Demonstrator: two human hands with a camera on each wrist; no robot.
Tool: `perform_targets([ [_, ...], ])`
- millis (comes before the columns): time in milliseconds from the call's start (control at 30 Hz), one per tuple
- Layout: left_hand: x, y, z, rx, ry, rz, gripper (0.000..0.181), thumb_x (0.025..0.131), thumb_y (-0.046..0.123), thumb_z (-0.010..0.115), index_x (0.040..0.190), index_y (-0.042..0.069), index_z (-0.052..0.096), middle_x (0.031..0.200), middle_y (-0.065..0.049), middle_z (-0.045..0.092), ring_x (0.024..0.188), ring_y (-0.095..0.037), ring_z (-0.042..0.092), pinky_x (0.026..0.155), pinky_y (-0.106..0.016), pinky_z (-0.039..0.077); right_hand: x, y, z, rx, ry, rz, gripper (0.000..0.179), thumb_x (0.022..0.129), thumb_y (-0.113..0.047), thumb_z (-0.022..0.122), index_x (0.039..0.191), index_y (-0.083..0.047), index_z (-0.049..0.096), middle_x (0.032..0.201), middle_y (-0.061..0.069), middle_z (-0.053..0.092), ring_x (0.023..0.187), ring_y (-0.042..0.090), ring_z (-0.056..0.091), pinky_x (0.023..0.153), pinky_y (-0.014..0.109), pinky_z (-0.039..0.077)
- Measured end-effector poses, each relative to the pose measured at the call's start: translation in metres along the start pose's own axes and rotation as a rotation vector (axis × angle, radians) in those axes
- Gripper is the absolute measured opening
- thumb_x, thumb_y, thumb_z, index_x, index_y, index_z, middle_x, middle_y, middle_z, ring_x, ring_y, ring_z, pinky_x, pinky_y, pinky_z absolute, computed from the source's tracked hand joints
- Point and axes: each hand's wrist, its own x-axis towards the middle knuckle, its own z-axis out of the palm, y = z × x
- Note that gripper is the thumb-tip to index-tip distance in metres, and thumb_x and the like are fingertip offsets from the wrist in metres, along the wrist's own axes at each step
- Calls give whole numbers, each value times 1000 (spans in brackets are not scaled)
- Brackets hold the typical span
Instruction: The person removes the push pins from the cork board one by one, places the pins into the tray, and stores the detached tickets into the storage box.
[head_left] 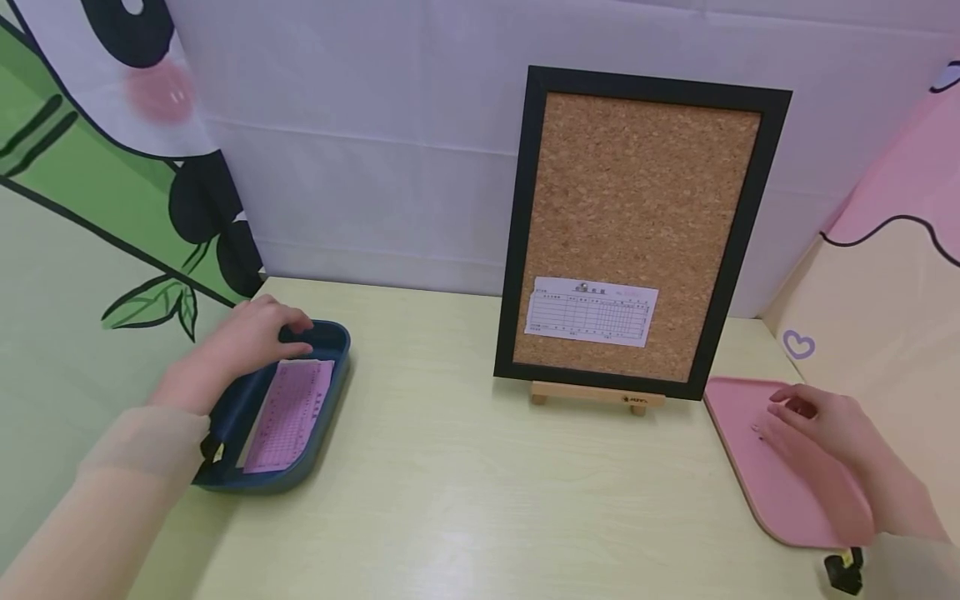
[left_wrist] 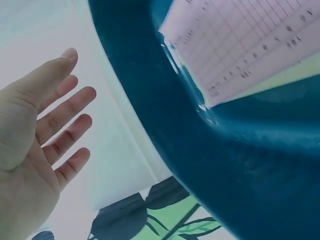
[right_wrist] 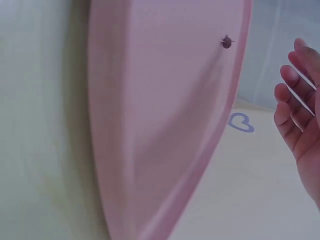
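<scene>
My left hand [head_left: 258,333] hovers over the far end of a dark blue tray [head_left: 343,379], and in the left wrist view its fingers are spread with nothing between them. A stack of pink printed form slips [head_left: 292,412] lies in that tray, just below the fingers. On the right, my right hand [head_left: 836,429] is above a pink tray [head_left: 787,508], fingers loosely bent and holding nothing. A few tiny pins [head_left: 757,430] lie on the pink tray near the fingertips; one dark pin [right_wrist: 226,42] shows in the right wrist view.
A black-framed cork board [head_left: 637,192] stands at the back on a small wooden easel [head_left: 596,393]. One white form slip [head_left: 592,312] is on its lower left part. Behind the pale table [head_left: 450,500] hangs a printed cloth [head_left: 375,150].
</scene>
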Motion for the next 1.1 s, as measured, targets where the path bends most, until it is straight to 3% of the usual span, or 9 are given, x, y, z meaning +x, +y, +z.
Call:
perform_targets([
  [467, -4, 36, -14, 16, 150, -13, 34, 80, 22, 75, 108, 6, 68, 104, -15, 68, 104, -34, 49, 81, -50, 36, 0, -23, -22, 2, 119, 6, 28, 84, -25, 71, 103, -5, 65, 78, 2, 56, 66, -3, 40, 53, 21, 33],
  [700, -5, 53, -19, -8, 264, -24, 35, 80, 23, 75, 110, 6, 67, 111, -17, 66, 107, -34, 47, 84, -51, 36, 4, -39, -29, 47, 173, -31, 25, 84, -15, 71, 106, -5, 64, 83, 6, 60, 73, -12, 40, 58, 8, 38],
  [900, -6, 71, -21, -44, 371, -27, 33, 79, 23, 76, 108, 7, 67, 110, -17, 66, 108, -36, 46, 84, -53, 35, 8, -64, -31, 78, 265, -63, 25, 82, -9, 72, 105, -3, 65, 81, 2, 60, 73, -17, 42, 64, 0, 38],
  [1100, -4, 89, -22, -67, 494, 17, 32, 76, 18, 78, 104, 6, 68, 102, -16, 68, 105, -36, 49, 87, -54, 37, 10, -93, -29, 121, 378, -61, 24, 80, -4, 73, 103, -2, 66, 81, 6, 61, 73, -19, 43, 66, -2, 37],
])
